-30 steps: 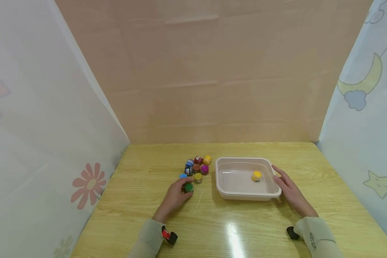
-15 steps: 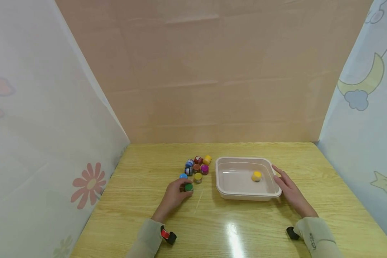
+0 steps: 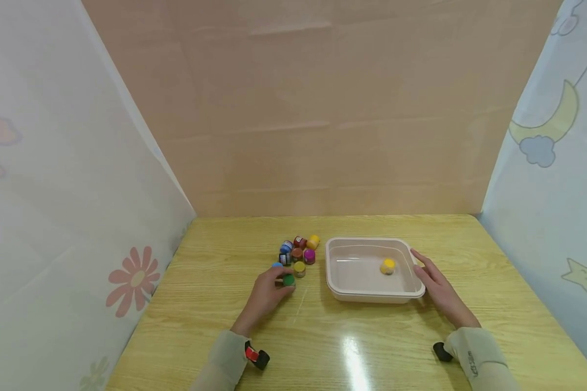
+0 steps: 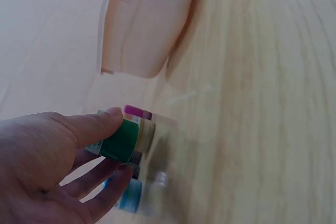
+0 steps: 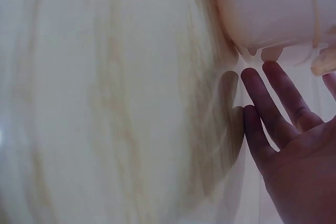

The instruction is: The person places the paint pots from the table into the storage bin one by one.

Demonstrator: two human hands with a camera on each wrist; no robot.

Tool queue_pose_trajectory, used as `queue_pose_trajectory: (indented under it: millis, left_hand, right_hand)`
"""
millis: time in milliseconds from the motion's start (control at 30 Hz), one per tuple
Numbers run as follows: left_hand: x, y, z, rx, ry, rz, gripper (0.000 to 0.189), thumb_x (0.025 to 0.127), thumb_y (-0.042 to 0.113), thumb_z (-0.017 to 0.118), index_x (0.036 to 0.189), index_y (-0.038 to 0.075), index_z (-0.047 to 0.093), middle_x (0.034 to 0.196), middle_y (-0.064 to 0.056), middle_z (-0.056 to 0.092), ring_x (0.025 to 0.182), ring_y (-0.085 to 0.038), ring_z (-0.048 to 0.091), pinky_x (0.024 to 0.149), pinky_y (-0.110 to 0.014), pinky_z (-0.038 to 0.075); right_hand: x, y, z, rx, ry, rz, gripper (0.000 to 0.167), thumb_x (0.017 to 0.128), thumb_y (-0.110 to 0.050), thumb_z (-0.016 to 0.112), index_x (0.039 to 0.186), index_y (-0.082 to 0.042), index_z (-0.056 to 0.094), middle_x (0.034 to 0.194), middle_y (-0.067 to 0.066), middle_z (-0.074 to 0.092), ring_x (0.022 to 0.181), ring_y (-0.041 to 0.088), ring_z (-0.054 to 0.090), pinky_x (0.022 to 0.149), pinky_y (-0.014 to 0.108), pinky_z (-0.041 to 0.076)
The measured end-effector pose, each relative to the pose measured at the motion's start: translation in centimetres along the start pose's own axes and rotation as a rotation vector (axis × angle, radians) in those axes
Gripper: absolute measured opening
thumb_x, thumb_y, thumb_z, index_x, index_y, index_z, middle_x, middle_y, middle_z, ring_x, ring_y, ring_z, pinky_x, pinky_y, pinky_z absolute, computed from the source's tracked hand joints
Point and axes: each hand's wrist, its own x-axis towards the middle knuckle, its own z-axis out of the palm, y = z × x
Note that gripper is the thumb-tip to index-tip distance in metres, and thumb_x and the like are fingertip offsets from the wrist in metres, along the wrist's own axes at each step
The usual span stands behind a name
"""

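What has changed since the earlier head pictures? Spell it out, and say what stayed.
The green jar, held by the left hand, has shifted slightly right and up in the head view; the fingers were already around it earlier. The right hand stays against the tray, and the yellow jar inside and the other jars look unmoved.

The left hand (image 3: pixel 266 293) pinches a green-lidded jar (image 3: pixel 288 281) left of the middle of the worktop (image 3: pixel 391 342). Just beyond it and to its right stands a mustard-lidded jar (image 3: pixel 300 268); farther off lies a cluster of small jars (image 3: pixel 297 254), a magenta jar (image 3: pixel 309 257) among them. To the right sits a pale tray (image 3: pixel 372 297) with a yellow-topped jar (image 3: pixel 388 265) inside, toward its right end. The right hand (image 3: pixel 439 288) touches the tray's right side.
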Motion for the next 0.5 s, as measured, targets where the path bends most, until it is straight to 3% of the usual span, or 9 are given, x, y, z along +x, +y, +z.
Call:
queue_pose_trajectory:
  millis: [500]
  left_hand:
    - [0.8,3.6,1.1,-0.02,0.006,0.054,0.029,0.094,0.013,0.077,0.122,0.011,0.071,0.112,-0.001,0.07,0.103,-0.017,0.064,0.09,-0.029,0.059]
  right_hand:
    - [-0.1,-0.1,0.0,0.016,-0.006,-0.005,0.061,0.113,-0.043,0.034,0.167,-0.019,0.016,0.137,0.028,0.054,0.106,-0.002,0.056,0.086,0.014,0.045]
